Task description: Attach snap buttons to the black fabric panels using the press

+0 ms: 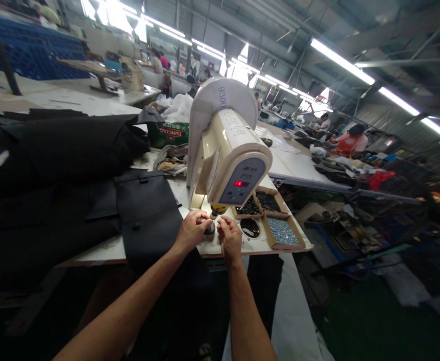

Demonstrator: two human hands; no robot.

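Observation:
A cream snap-fastening machine [238, 145] with a red lit digit stands before me on the table. Under its head, my left hand [193, 228] is at the left side of the round lower die [210, 228], fingers closed together at the tips. On the other side, my right hand [229, 234] is pinched with its fingertips close to the yellow-marked upper punch [219, 208]. Anything in either pinch is too small or hidden to name. Left of my left forearm lies a black flap panel [145, 215] with a small round fastener on it.
Cardboard boxes of dark small parts and one of silvery-blue small parts [283, 231] sit right of the machine, beside a round tray of dark pieces [250, 228]. Folded black material [62, 145] is piled at left. A green carton [169, 133] stands behind. A co-worker [350, 143] is at far right.

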